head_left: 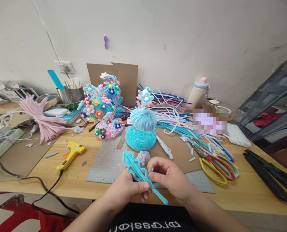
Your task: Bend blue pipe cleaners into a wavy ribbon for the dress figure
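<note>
A blue pipe-cleaner leaf point(135, 166) with a zigzag outline and a straight stem lies across my left hand point(131, 186), whose thumb and fingers are closed around it. On its right side, my right hand point(168, 175) pinches a short blue end of the pipe cleaner between thumb and fingers. Just beyond my hands sits a grey-white pipe-cleaner rose point(143, 158). Behind it stands a light-blue pipe-cleaner figure point(143, 119), a pleated dome on a round coiled base with flowers on top. A white bundle of pipe cleaner point(164, 147) lies to its right.
A yellow glue gun point(72, 155) with a black cord lies left, near pink pipe cleaners point(43, 120). Flower-covered pieces point(98, 108) stand behind a grey cutting mat point(102, 169). Scissors point(217, 169), black-handled tools point(269, 175) and a bottle point(198, 91) are on the right.
</note>
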Action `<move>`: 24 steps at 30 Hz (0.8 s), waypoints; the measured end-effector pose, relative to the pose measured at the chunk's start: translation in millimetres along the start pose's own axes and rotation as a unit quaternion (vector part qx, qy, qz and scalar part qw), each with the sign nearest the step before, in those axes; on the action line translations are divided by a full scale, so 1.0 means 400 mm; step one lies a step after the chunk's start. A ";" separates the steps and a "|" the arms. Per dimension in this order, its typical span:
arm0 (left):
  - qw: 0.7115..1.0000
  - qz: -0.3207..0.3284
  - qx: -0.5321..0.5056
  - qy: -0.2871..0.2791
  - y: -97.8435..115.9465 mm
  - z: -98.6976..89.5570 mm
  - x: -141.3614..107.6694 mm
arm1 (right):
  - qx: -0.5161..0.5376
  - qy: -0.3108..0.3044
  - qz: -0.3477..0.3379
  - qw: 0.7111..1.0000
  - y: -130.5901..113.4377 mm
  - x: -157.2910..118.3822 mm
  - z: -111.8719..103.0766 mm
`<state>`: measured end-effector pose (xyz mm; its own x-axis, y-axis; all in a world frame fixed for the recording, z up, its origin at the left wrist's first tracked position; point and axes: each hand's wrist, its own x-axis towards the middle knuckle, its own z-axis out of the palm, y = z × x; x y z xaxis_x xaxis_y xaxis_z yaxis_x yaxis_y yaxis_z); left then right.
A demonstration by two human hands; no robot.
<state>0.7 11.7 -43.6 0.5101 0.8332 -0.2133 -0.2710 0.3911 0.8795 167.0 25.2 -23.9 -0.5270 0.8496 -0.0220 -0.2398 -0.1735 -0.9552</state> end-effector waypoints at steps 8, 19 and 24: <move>0.997 0.044 -0.060 0.026 0.020 0.020 0.002 | 0.090 0.066 -0.035 0.993 0.027 -0.007 0.007; 0.897 0.280 0.094 0.330 0.014 -0.021 -0.018 | 0.014 0.057 -0.014 0.998 -0.009 -0.014 -0.055; 0.767 0.307 0.554 0.107 0.110 0.006 -0.045 | -0.063 -0.071 0.040 0.995 -0.055 -0.018 -0.067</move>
